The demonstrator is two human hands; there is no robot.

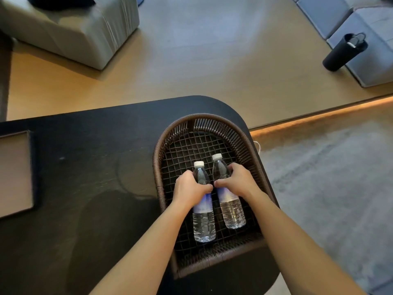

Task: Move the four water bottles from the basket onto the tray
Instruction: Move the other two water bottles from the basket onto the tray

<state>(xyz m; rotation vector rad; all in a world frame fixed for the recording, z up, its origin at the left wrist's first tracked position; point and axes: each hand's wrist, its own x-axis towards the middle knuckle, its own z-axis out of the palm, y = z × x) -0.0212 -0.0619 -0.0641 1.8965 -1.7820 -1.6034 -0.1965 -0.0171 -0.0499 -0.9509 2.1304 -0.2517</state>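
Observation:
Two clear water bottles with white caps and blue labels lie side by side in a brown wicker basket [242, 137] on the right of a black table. My left hand [189, 189] is closed around the upper body of the left bottle [203, 224]. The right bottle [232, 211] is held the same way by my right hand [238, 180]. Both bottles rest on the basket's mesh floor with caps pointing away from me. A flat tray [14, 173] with a dark rim lies at the table's far left edge, partly cut off by the frame.
The black table [85, 167] has a rounded far right corner. Beyond it is wooden floor with a grey ottoman [80, 33] at the back left. A black cylinder with a handle [345, 52] stands by grey cushions at the back right. Grey carpet lies to the right.

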